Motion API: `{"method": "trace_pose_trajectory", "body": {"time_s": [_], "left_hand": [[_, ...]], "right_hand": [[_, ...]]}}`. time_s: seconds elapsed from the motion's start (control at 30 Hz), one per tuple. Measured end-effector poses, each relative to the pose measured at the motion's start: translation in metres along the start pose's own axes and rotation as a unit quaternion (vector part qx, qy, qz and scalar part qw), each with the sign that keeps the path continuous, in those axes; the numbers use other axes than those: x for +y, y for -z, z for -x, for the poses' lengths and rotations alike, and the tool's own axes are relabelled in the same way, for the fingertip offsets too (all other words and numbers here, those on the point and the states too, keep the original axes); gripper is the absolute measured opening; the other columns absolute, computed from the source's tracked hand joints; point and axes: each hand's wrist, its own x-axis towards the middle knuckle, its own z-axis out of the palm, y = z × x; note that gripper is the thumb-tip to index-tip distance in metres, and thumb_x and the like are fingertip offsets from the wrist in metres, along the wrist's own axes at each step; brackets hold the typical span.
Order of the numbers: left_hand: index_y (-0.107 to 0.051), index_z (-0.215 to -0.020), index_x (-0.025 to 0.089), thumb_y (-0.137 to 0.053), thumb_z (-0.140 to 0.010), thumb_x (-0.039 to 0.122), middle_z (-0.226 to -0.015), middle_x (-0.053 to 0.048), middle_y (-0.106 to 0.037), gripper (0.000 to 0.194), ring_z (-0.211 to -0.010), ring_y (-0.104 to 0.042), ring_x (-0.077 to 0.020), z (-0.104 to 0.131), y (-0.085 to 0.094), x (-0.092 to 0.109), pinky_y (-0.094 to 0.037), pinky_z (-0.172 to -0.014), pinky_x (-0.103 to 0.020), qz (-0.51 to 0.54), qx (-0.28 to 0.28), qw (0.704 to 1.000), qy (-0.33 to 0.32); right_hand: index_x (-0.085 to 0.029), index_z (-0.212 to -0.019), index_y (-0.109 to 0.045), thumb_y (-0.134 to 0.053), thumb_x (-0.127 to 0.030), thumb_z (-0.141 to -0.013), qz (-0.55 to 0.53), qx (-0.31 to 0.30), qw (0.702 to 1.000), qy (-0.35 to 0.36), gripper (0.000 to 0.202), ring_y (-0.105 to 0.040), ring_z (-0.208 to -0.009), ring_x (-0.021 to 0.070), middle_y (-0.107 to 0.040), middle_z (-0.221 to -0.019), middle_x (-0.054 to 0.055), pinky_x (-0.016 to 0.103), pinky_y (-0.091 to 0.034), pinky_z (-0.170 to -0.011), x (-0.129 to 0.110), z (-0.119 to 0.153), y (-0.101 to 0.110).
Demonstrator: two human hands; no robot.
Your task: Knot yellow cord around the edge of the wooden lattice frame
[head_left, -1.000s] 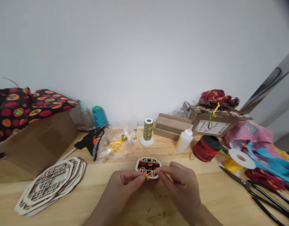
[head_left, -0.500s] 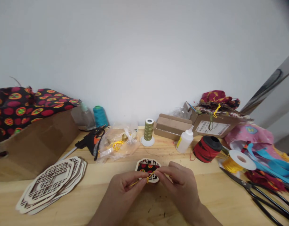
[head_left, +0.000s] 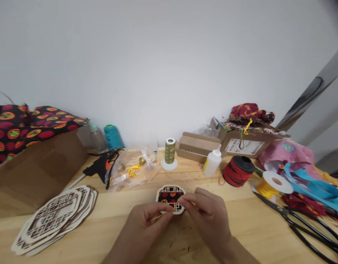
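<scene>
With the fingers of the left hand (head_left: pixel 144 223), pinching a thin yellow cord (head_left: pixel 157 217); with those of the right hand (head_left: pixel 209 212), pinching too, cannot tell on what. On the pale wooden tabletop (head_left: pixel 118 205), at far left, a big brown cardboard box (head_left: pixel 39 176) heaped with black cloth (head_left: pixel 37 126) patterned in red rounds. Nearer, a fanned stack of pale-wood lattice panels (head_left: pixel 52 215). At right, long black-handled scissors (head_left: pixel 281 211), just beside a white-and-yellow cord spool (head_left: pixel 268 187); farther back, a red-and-black thread spool (head_left: pixel 236 173), a white plastic squeeze bottle (head_left: pixel 212 164) and an olive-green thread cone (head_left: pixel 170 152). Just past the fingertips, near edge partly covered by them, a small scalloped wooden panel (head_left: pixel 171 189) filled with dark red-patterned fabric (head_left: pixel 165 198).
</scene>
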Motion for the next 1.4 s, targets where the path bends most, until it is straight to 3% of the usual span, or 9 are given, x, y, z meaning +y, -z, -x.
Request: {"method": "trace_pose_trajectory", "body": {"time_s": [0.27,0.47,0.77,1.07,1.27,1.4], "left_hand": [[-0.067,-0.082,0.019,-0.055,-0.068,0.029,-0.073,0.001,-0.070,0.021,-0.071,-0.060,-0.0172,0.000,0.002,0.000,-0.044,-0.061,-0.019,0.046,0.021,0.997,0.061],[-0.067,-0.083,0.018,-0.056,-0.067,0.031,-0.074,-0.001,-0.070,0.023,-0.072,-0.058,-0.0178,-0.001,0.005,-0.001,-0.043,-0.063,-0.021,0.043,0.028,0.997,0.061],[-0.065,-0.065,0.014,-0.058,-0.063,0.034,-0.059,0.001,-0.065,0.020,-0.059,-0.054,-0.0140,-0.002,0.003,0.002,-0.037,-0.052,-0.018,0.048,0.052,0.995,0.070],[-0.062,-0.069,0.015,-0.053,-0.068,0.033,-0.064,0.001,-0.062,0.020,-0.063,-0.052,-0.0135,-0.002,0.008,-0.003,-0.036,-0.056,-0.018,0.035,0.017,0.997,0.060],[-0.056,-0.068,0.015,-0.051,-0.070,0.033,-0.056,0.005,-0.049,0.018,-0.054,-0.042,-0.0098,-0.001,0.008,-0.001,-0.031,-0.050,-0.017,0.014,-0.001,0.998,0.058],[-0.056,-0.069,0.015,-0.048,-0.070,0.034,-0.049,0.007,-0.034,0.021,-0.048,-0.031,-0.0086,-0.001,0.008,0.001,-0.023,-0.044,-0.017,-0.034,-0.027,0.997,0.067]], "right_hand": [[-0.018,-0.063,-0.064,-0.055,-0.019,-0.070,-0.008,-0.018,0.999,-0.040,0.011,-0.043,-0.041,0.0075,-0.054,-0.049,-0.001,0.018,-0.033,-0.042,0.009,-0.001,-0.004],[-0.018,-0.064,-0.064,-0.055,-0.020,-0.071,-0.008,-0.015,0.999,-0.027,0.012,-0.044,-0.042,0.0074,-0.051,-0.047,-0.002,0.017,-0.032,-0.041,0.007,0.000,-0.004],[-0.017,-0.062,-0.064,-0.055,-0.018,-0.071,-0.011,-0.003,0.999,-0.038,0.013,-0.042,-0.041,0.0069,-0.047,-0.045,-0.003,0.017,-0.030,-0.040,0.004,-0.001,-0.001],[-0.017,-0.061,-0.064,-0.057,-0.021,-0.069,-0.031,-0.028,0.997,-0.072,0.012,-0.039,-0.041,0.0065,-0.047,-0.045,-0.003,0.017,-0.028,-0.041,0.012,-0.002,-0.005],[-0.015,-0.062,-0.063,-0.056,-0.022,-0.069,-0.024,-0.081,0.995,-0.058,0.012,-0.037,-0.043,0.0066,-0.043,-0.047,-0.003,0.018,-0.027,-0.042,0.009,-0.002,-0.005],[-0.015,-0.065,-0.063,-0.055,-0.022,-0.070,-0.022,-0.076,0.995,-0.067,0.012,-0.036,-0.043,0.0064,-0.043,-0.047,-0.003,0.018,-0.027,-0.043,0.010,-0.001,-0.004]]}}
